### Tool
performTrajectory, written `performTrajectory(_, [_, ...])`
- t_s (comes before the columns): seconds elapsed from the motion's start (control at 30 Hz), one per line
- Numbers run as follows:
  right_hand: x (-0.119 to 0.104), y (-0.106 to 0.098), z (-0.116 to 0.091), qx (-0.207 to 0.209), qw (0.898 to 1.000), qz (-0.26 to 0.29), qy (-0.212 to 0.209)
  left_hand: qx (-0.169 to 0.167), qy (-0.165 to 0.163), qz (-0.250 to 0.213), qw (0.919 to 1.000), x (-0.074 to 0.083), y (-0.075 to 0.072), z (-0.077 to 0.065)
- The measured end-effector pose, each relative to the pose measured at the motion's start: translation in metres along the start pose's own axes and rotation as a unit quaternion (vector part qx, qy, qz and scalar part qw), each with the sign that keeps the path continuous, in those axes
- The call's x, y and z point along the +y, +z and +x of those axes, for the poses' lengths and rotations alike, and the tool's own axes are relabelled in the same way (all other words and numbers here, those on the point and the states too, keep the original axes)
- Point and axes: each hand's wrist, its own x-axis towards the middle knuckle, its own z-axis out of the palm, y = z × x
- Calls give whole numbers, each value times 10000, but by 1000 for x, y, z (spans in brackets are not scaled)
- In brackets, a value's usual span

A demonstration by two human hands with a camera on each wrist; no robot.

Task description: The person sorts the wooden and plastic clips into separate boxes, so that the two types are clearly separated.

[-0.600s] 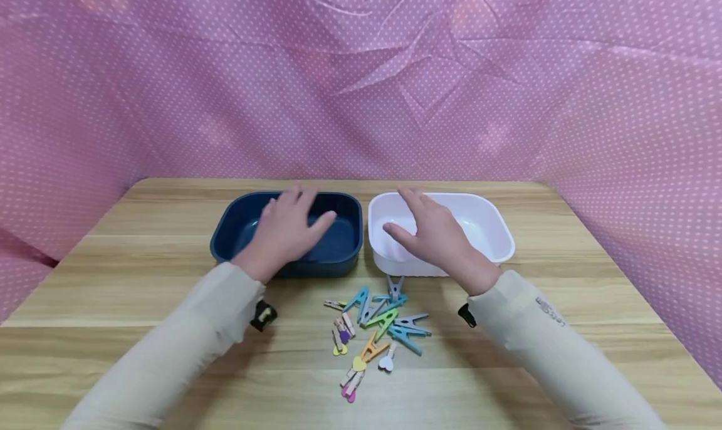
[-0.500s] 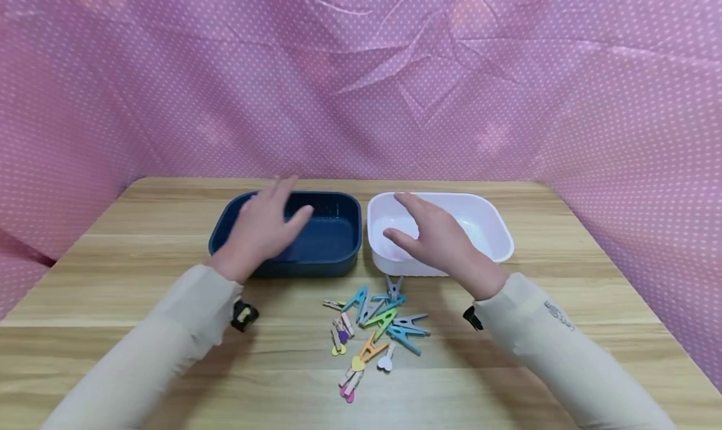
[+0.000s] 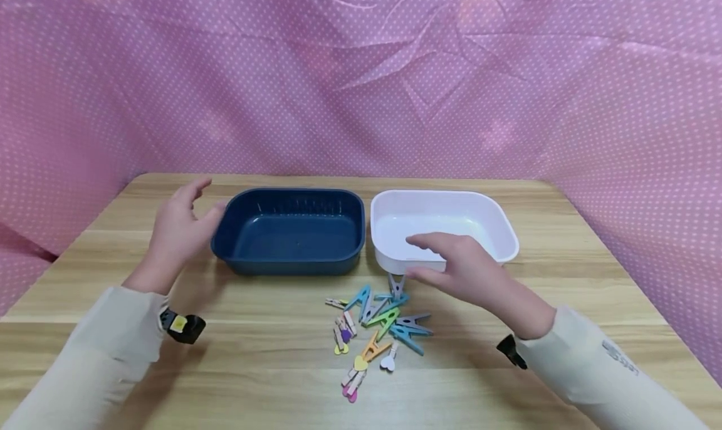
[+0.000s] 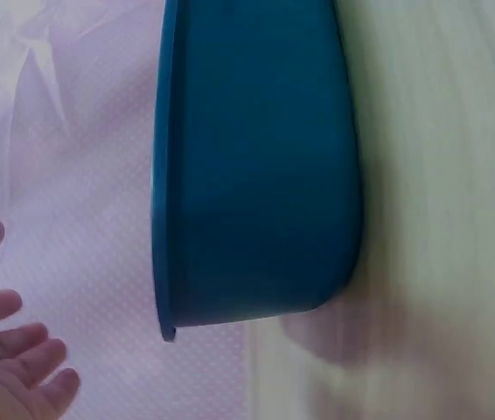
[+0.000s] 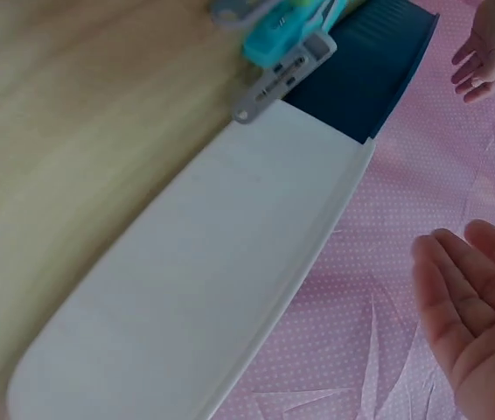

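Note:
My left hand hovers at the left end of the dark blue tub, its thumb overlapping the rim in the head view. Its fingers are spread and relaxed, holding nothing. The right hand hangs over the front edge of the white tub, thumb and fingers apart, with nothing between them. In front of the tubs lies a loose pile of clothespins: plastic ones in blue, grey, green and orange, and small wooden ones with hearts, such as the white heart clothespin.
Both tubs stand side by side on a wooden table, with a narrow gap between them. A grey clothespin lies close against the white tub's front. Behind the table hangs a pink dotted cloth.
My left hand has moved left from above the blue tub to its left end. The right hand has come nearer and slightly right. Tubs and clothespins stay in place.

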Motion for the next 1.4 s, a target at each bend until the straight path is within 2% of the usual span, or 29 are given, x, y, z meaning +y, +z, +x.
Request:
performTrajectory(0.17, [6, 1, -16, -520, 9981, 273, -156, 39, -480, -684, 9965, -14, 3, -5])
performTrajectory(0.3, [14, 5, -25, -974, 9929, 469, -485, 50, -896, -976, 9912, -23, 9, -10])
performTrajectory(0.37, [18, 6, -29, -1102, 9901, 547, -669, 103, -1099, -1263, 9858, -27, 13, -11])
performTrajectory(0.43, [22, 8, -32, -1218, 9877, 630, -752, 142, -1342, -1680, 9765, -31, 19, -10])
performTrajectory(0.47, [24, 9, -33, -1295, 9864, 686, -750, 126, -1485, -2007, 9683, -34, 22, -10])
performTrajectory(0.53, [27, 9, -34, -1521, 9824, 852, -666, 107, -1797, -2849, 9415, -45, 31, -7])
performTrajectory(0.57, [29, 10, -34, -1673, 9798, 915, -597, 93, -1929, -3040, 9329, -50, 35, -6])
performTrajectory(0.67, [33, 11, -34, -2142, 9705, 1032, -401, 173, -2193, -4192, 8808, -70, 50, -2])
performTrajectory(0.7, [34, 11, -34, -2280, 9673, 1045, -366, 199, -2281, -4384, 8691, -72, 53, -2])
performTrajectory(0.73, [35, 13, -33, -2401, 9646, 1034, -330, 186, -2312, -4497, 8625, -72, 54, -2])
performTrajectory(0.77, [36, 14, -33, -2499, 9624, 1022, -312, 168, -2398, -4535, 8583, -66, 52, -4])
performTrajectory(0.8, [37, 16, -33, -2561, 9607, 1021, -312, 150, -2516, -4710, 8453, -59, 51, -7])
performTrajectory(0.9, [39, 22, -32, -2666, 9580, 996, -347, 25, -2867, -4548, 8432, -34, 42, -14])
performTrajectory(0.97, [40, 25, -32, -2682, 9578, 962, -389, 66, -2962, -4663, 8336, -24, 40, -17])
performTrajectory(1.13, [42, 30, -33, -2729, 9575, 832, -424, 292, -2975, -4904, 8186, -27, 45, -16])
performTrajectory(1.23, [42, 32, -33, -2722, 9581, 780, -422, 426, -2984, -4893, 8184, -30, 48, -15])
performTrajectory(1.4, [43, 35, -33, -2619, 9605, 702, -622, 680, -2920, -4525, 8398, -36, 52, -14])
